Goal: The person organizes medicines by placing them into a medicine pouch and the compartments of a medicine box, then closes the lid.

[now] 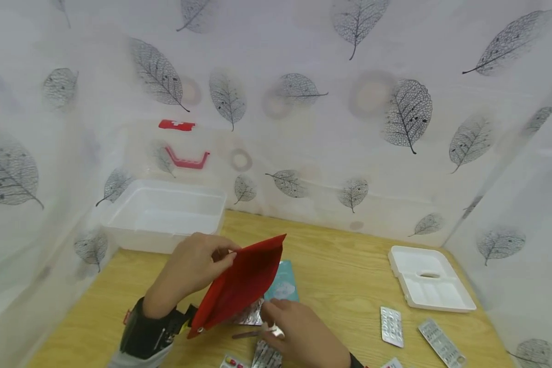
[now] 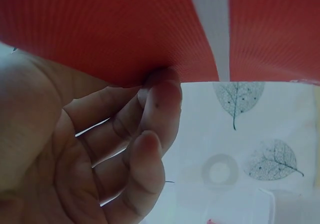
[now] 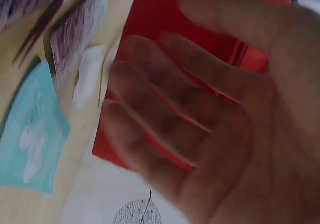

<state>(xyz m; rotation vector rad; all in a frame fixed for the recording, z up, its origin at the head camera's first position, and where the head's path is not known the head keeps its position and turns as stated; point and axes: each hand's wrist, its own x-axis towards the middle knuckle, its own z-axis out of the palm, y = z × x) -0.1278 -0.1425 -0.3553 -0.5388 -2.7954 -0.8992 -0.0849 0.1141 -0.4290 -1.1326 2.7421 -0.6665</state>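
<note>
Red fabric pouch (image 1: 253, 278), with a small metal snap (image 1: 200, 329) at its lower corner, was found tilted above the yellow wood-grained tabletop (image 1: 340, 266), lower centre of the head view. Its contents, if any, could not be determined.

The left grip (image 1: 190, 268), a bare hand, pinched the pouch's upper edge; its remaining fingers were bent and held nothing. The right grip (image 1: 308, 335), at the bottom centre of the same view, was relaxed, fingers slightly bent and apart from the thumb, with nothing visible in hold. Blur in the right wrist view limited finer findings.

Close to the pouch lay a flat teal packet (image 1: 282, 281), silver foil blister packs (image 1: 268, 355) and a thin, dark, tweezers-like tool (image 1: 246, 335).

In this inspector's judgement, handling the raised pouch well called for a firm pinch that did not crease the fabric. A hold on one edge alone was liable to let the pouch swing, so the right grip was best placed to steady the opposite edge. Lower corners needed clearance from the tool and foil, which could snag or be swept aside.
</note>
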